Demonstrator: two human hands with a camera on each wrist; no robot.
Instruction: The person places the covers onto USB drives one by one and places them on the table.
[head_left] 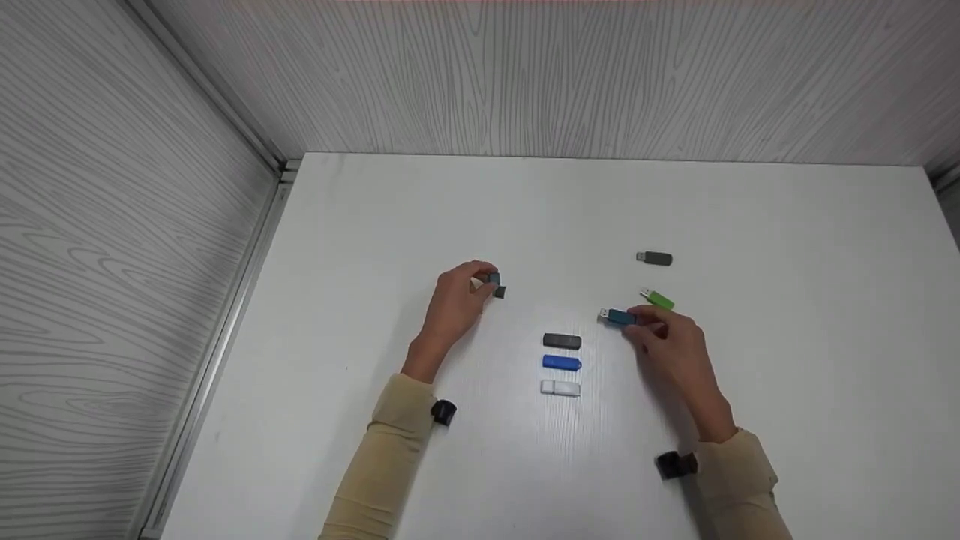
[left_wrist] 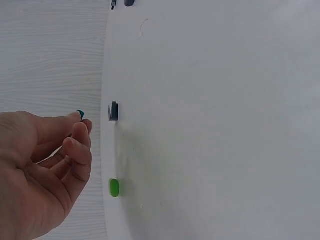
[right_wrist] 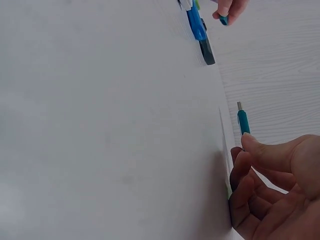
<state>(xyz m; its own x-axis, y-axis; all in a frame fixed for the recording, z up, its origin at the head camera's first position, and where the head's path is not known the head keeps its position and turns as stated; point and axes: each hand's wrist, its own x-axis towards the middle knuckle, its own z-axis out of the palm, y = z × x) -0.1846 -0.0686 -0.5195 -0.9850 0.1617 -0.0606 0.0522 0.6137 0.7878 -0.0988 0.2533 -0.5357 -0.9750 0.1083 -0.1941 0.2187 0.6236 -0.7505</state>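
Between thumb and fingertips, my left hand (head_left: 459, 296) pinches a small teal cap (left_wrist: 80, 114). A dark cap (head_left: 500, 292) sits just by those fingers, and a green cap (left_wrist: 114, 187) shows on the table in the left wrist view. My right hand (head_left: 673, 346) pinches the rear end of a teal USB stick (head_left: 619, 317), its metal plug bare and pointing left. Close behind it lies a green USB stick (head_left: 659, 299), plug exposed. Farther back rests a dark grey USB stick (head_left: 658, 259), also with a bare plug.
In front of the hands, a black USB stick (head_left: 562, 341), a blue USB stick (head_left: 562, 363) and a white USB stick (head_left: 561, 388) lie in a column on the white table (head_left: 360, 225). Grey wood-grain panels (head_left: 480, 82) stand behind and left.
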